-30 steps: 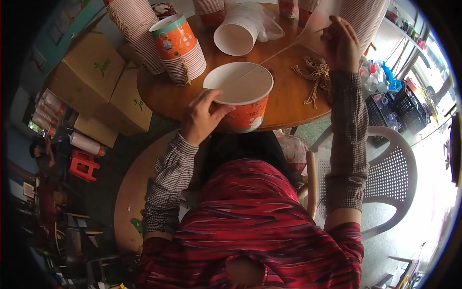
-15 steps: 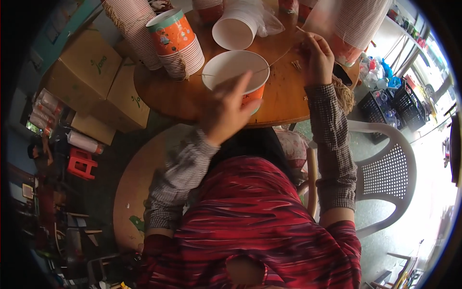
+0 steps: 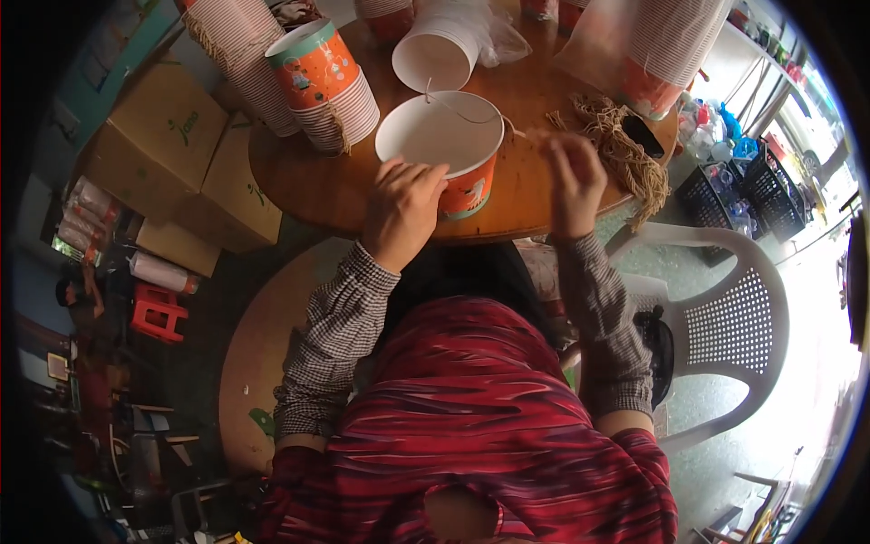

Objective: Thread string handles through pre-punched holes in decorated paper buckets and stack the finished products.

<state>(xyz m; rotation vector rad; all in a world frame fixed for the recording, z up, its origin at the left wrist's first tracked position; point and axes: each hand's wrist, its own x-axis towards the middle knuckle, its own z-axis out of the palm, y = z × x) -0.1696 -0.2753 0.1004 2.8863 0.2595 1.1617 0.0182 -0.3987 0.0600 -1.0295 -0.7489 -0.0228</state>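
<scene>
A white-lined orange paper bucket [image 3: 469, 192] with a green base band stands at the table's near edge. My left hand [image 3: 403, 213] is closed on its near left rim, fingertips over the edge. A thin cord [image 3: 464, 119] crosses the bucket's mouth, with a small loop standing up at the far rim, and comes out past the right rim. To the right of the bucket, my right hand [image 3: 575, 177] is raised with fingers curled, blurred by motion. The cord's outer end runs toward its fingertips and seems pinched there.
On the round wooden table [image 3: 313, 195], stacked paper buckets [image 3: 335, 118] stand left, and a white stack [image 3: 437, 59] lies behind. A bundle of cords [image 3: 625, 154] lies right, beside a tall stack [image 3: 666, 59]. Cardboard boxes [image 3: 163, 136] are left; a plastic chair [image 3: 734, 317] is right.
My left hand has come down from over the bucket onto its near left rim. My right hand has dropped toward me from the far right. The cord now loops up at the far rim.
</scene>
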